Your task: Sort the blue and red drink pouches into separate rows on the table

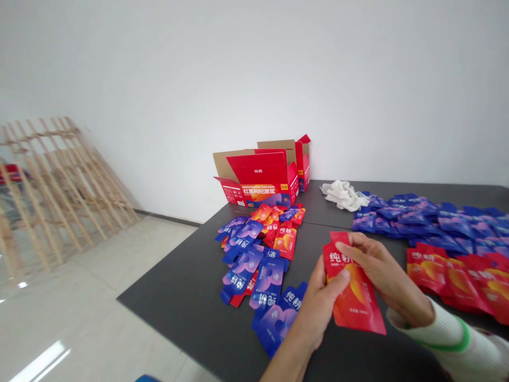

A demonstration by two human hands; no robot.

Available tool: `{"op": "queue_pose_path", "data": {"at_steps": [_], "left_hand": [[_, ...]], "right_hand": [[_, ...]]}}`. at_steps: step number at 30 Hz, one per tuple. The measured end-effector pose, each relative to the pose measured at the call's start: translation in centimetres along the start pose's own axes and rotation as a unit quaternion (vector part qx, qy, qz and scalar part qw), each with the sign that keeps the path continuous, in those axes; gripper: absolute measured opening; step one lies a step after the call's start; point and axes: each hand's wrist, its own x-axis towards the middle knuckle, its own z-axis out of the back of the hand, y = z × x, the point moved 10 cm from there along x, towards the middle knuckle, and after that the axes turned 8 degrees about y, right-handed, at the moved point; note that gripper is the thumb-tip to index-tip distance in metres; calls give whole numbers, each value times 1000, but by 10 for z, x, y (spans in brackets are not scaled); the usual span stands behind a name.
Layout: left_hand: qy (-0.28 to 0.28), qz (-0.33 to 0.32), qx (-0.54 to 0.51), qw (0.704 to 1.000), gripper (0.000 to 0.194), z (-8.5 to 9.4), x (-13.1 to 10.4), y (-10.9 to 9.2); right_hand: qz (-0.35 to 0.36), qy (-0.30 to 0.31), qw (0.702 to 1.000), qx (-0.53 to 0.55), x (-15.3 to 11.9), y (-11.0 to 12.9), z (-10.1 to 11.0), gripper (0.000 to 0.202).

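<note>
A red pouch [358, 302] with orange fruit print is held up over the table between both hands. My left hand [318, 302] grips its left edge, the thumb lying across the front. Near the pouch's top, my right hand [376, 265] is closed on it, thumb in front and fingers behind. Left of the hands spreads a loose pile of blue pouches [268, 278], mixed with red pouches [285, 241]. To the right lie a row of red pouches [457, 278] and a heap of blue pouches [417, 217].
Two open red cartons [260, 191] stand at the back of the dark table [183, 297]. A crumpled white cloth [344, 195] lies near the wall. Wooden slatted frames [51, 185] lean at the far left, beyond the table's left edge.
</note>
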Motion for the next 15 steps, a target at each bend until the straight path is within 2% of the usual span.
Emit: {"op": "queue_pose_path", "data": {"at_steps": [3,6,11,15], "left_hand": [[-5,-13,27,1000,55,-2,1,-3],[-64,-51,58,995,51,8,0,-10],[-175,-62,129,974,59,38,-7,-10],[-209,-73,219,950,56,46,-11,-11]], "right_hand": [[17,8,1000,-11,-3,1,-8,45],[40,-28,999,6,-11,5,-12,50],[-13,2,999,45,-27,-11,-37,64],[-26,-41,997,56,-37,-26,-35,66]]}}
